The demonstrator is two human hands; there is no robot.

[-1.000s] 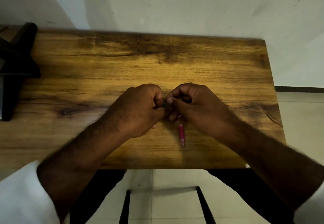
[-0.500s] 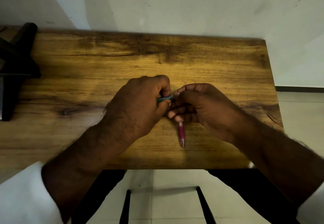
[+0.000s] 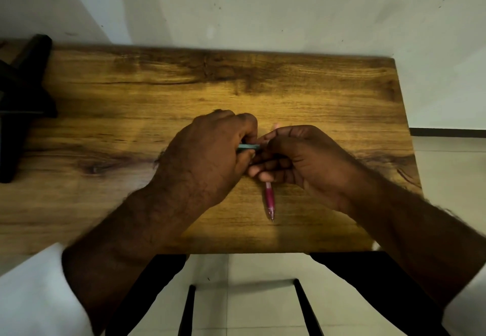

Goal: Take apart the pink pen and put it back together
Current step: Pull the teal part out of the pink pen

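Note:
The pink pen [image 3: 269,199] lies on the wooden table [image 3: 126,93] with its tip pointing toward me. Its upper end is hidden under the fingers of my right hand [image 3: 302,159], and I cannot tell whether they touch it. My left hand [image 3: 207,156] is closed around a thin teal pen [image 3: 248,146], of which only a short stretch shows between the two hands. My right thumb and forefinger pinch at that teal pen's right end. Both hands meet just above the table's middle.
A black stand [image 3: 18,104] sits at the table's left edge. The table's right edge and near edge are close to my hands. Black frame bars [image 3: 188,309] and pale floor tiles show below the near edge.
My left hand has turned and lifted a little, so the teal pen now shows between the hands. The right hand shifted slightly right. The pink pen has not moved.

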